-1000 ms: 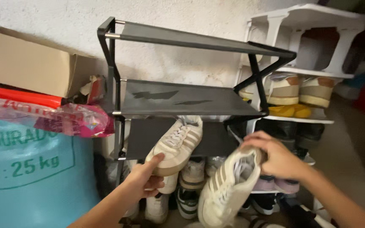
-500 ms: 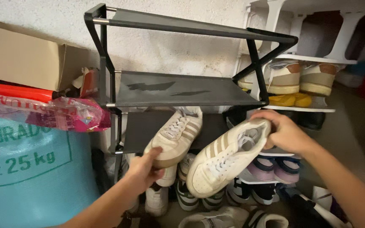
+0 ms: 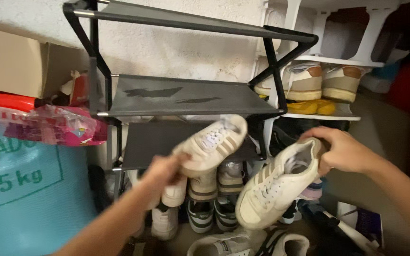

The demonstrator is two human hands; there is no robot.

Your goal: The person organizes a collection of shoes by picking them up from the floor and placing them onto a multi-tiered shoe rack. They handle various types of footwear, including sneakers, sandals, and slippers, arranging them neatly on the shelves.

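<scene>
My left hand (image 3: 163,171) grips the toe of a cream sneaker with tan stripes (image 3: 213,144), held in front of the lower shelf of a black metal shoe rack (image 3: 186,97). My right hand (image 3: 345,151) holds the matching cream sneaker (image 3: 277,185) by its heel, toe pointing down and left, to the right of the rack. The left hand is blurred. The rack's middle shelf is bare with dark smudges.
Several sneakers (image 3: 205,208) stand on the floor under the rack. A white shoe rack (image 3: 338,66) at right holds tan-and-cream shoes and a yellow pair. At left are a large blue sack (image 3: 20,189), a pink plastic bag (image 3: 62,128) and a cardboard box (image 3: 10,64).
The view has shifted so the rack sits further left. My left hand tilted its sneaker flatter and moved it right. My right hand lowered its sneaker slightly and moved right.
</scene>
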